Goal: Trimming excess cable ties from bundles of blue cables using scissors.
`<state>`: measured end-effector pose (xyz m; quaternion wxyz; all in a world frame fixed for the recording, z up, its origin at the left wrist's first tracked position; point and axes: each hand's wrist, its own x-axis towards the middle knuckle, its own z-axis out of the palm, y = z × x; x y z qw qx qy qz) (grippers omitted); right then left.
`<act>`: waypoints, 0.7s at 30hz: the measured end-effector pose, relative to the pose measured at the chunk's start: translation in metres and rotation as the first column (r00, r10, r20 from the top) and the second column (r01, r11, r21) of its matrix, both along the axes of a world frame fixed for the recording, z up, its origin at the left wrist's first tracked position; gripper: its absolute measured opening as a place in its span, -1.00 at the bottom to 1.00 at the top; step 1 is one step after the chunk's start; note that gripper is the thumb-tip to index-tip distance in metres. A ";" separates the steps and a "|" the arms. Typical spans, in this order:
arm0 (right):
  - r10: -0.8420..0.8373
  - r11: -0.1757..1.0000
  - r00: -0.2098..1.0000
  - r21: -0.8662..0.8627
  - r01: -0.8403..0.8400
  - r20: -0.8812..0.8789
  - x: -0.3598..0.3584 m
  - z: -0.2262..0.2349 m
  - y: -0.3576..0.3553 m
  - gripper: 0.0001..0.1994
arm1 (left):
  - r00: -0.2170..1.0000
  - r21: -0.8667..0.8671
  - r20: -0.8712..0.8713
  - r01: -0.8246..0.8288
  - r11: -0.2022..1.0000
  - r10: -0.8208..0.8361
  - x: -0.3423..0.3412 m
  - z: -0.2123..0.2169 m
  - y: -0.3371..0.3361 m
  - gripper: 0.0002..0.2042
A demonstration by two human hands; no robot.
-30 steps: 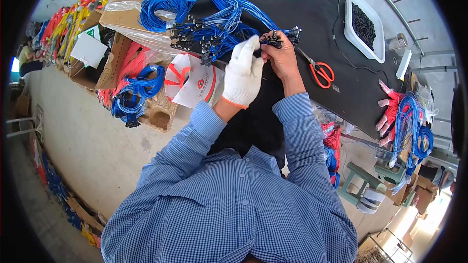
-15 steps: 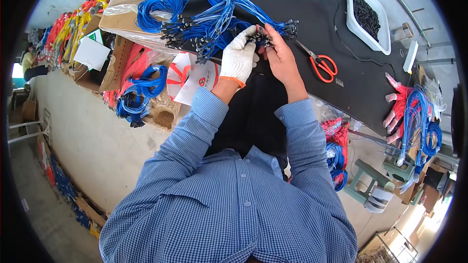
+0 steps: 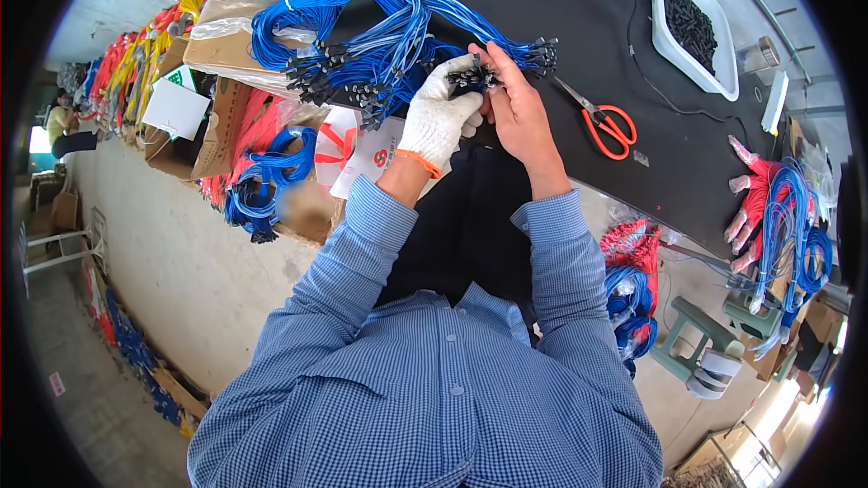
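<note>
At upper centre, the gloved left hand (image 3: 440, 115) and bare right hand (image 3: 517, 108) have edged leftward, both pinching black connectors (image 3: 472, 79) on the blue wire bundle (image 3: 389, 32).

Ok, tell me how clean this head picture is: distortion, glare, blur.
Head view: strong fisheye bending with a black rim; daylight glare at the lower right; the white-gloved left hand, bare right hand and red-handled scissors are sharp; a blurred patch sits beside the blue wire bundle.
</note>
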<state>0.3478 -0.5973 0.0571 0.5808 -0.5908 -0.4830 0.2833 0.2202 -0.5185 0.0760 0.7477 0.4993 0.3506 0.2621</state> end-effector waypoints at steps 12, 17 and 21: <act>0.030 0.998 0.995 0.046 -0.035 0.096 0.001 -0.009 -0.003 -0.24 | 0.992 0.013 0.013 -0.129 0.992 0.129 0.014 -0.008 -0.004 -0.58; 0.026 0.999 1.000 0.023 -0.026 0.009 0.006 -0.008 -0.015 -0.18 | 0.992 0.031 0.011 -0.126 0.992 0.126 0.021 -0.007 -0.007 -0.66; 0.004 1.000 0.999 0.021 -0.005 0.052 0.009 0.003 -0.028 -0.19 | 0.994 0.046 -0.003 -0.108 0.993 0.108 0.017 -0.004 -0.004 -0.60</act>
